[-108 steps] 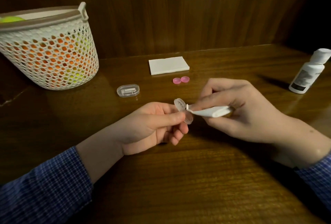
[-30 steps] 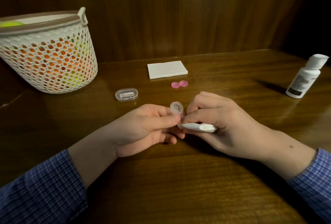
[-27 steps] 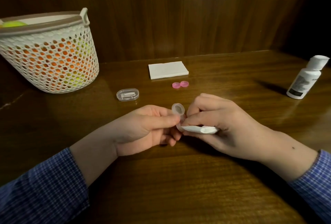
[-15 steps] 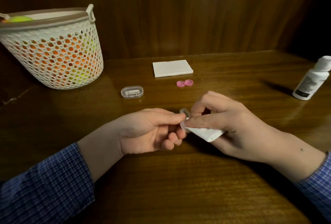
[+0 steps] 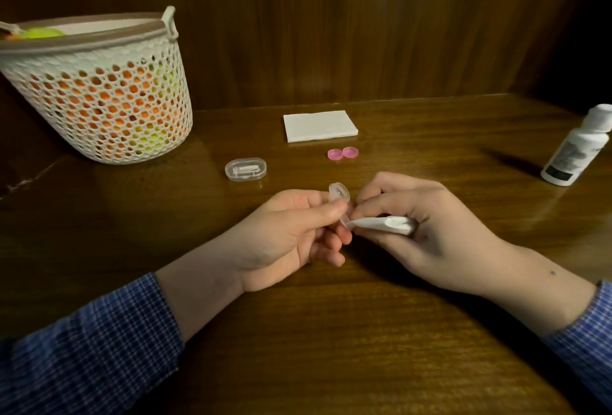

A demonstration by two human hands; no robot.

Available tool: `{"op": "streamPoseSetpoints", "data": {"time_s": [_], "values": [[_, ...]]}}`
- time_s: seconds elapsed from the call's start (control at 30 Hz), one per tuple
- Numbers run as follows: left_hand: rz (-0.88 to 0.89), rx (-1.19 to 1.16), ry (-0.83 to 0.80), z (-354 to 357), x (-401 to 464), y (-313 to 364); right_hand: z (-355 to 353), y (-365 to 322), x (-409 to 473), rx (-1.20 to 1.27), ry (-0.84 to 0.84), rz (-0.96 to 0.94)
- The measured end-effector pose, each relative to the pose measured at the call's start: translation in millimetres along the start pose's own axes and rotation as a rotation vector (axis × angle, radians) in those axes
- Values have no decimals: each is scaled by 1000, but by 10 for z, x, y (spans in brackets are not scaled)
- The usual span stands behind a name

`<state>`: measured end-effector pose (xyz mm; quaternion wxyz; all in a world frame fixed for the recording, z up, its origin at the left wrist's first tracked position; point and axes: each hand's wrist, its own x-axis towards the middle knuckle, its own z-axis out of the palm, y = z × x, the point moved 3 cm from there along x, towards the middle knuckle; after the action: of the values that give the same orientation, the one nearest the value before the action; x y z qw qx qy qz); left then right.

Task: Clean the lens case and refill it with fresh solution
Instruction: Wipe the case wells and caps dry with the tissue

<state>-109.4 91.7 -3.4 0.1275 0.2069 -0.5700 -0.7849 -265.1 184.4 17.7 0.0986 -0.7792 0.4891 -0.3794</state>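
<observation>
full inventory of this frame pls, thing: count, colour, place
lens case: 1, clear, pinched in left hand, above table centre
tissue: 1, white, rolled, in right hand, tip at the case
caps: 2, pink, side by side, in front of the pad
tissue pad: 1, white, flat, back centre
small box: 1, clear, left of the caps
bottle: 1, white, right edge
basket: 1, white mesh, back left, orange and yellow contents
table: 1, dark wood
left hand: 1
right hand: 1

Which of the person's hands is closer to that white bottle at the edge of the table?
The right hand. It sits mid-table holding a rolled tissue, with the bottle further out to its right. The left hand holds the lens case beyond it, farther from the bottle.
</observation>
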Motion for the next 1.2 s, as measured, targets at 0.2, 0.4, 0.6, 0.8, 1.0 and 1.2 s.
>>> {"op": "streamPoseSetpoints", "data": {"time_s": [0.2, 0.4, 0.6, 0.8, 1.0, 1.2], "values": [[100, 32, 129, -3, 26, -22, 40, 9, 19, 84, 62, 180], [205, 243, 249, -34, 20, -33, 34, 59, 30, 399, 36, 475], [184, 237, 201, -38, 39, 6, -12, 128, 71, 1043, 59, 778], [71, 8, 103, -58, 61, 18, -132, 56, 39, 297, 184, 416], [74, 3, 82, -55, 77, 4, 28, -2, 35, 41, 131, 194], [159, 98, 174, -79, 85, -32, 60, 42, 54, 229, 67, 362]]}}
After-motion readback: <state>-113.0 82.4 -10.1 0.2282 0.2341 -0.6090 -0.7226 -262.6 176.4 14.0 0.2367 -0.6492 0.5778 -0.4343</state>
